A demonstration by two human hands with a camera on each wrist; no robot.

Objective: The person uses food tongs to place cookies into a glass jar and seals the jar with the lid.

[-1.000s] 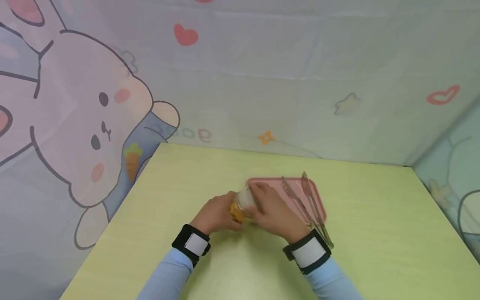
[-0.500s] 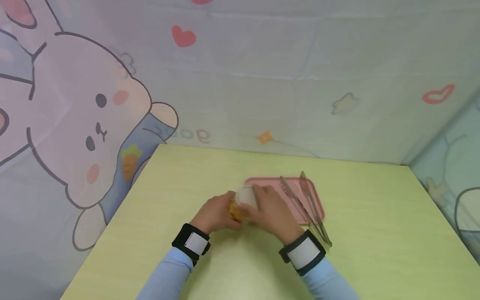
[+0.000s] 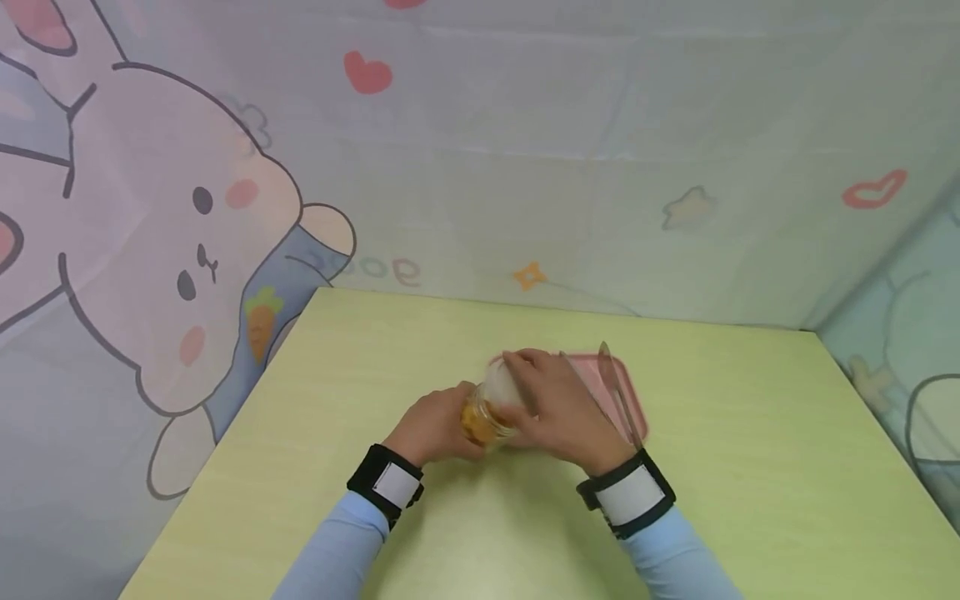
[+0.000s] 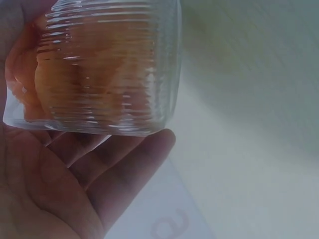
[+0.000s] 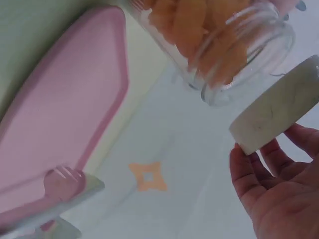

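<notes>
Unlabelled jar, plain lid

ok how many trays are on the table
1. The pink tray lies on the green table, just beyond the right hand, partly hidden by it, with tongs resting on it.

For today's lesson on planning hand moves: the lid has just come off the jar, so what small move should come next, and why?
Probably the right hand should set the white lid down on the green table. The lid is clear of the jar mouth, the left hand holds the jar of orange pieces, and the tongs lie on the pink tray, needing a free hand.
</notes>
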